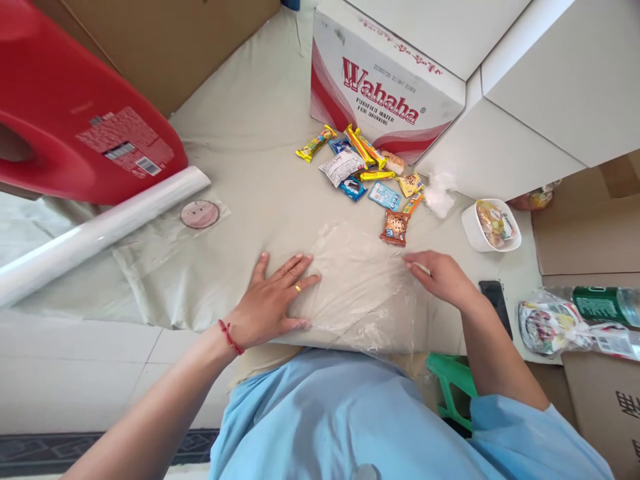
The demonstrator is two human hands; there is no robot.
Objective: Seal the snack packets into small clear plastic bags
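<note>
Left hand (270,297) flat, splayed; right hand (439,275) pinching clear plastic film (357,283) lying between them. Tugging hard could tear it (looks thin) or snag the cookie packet (395,228) just beyond right hand.

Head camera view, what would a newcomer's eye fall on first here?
Probably the big red plastic jug at the upper left, then the white-and-red cardboard Wahaha box at the top, right of centre. A loose pile of small, brightly wrapped snack packets lies in front of that box. Nearer the wearer, a thin, clear plastic sheet lies between the spread left hand and the right hand.
</note>
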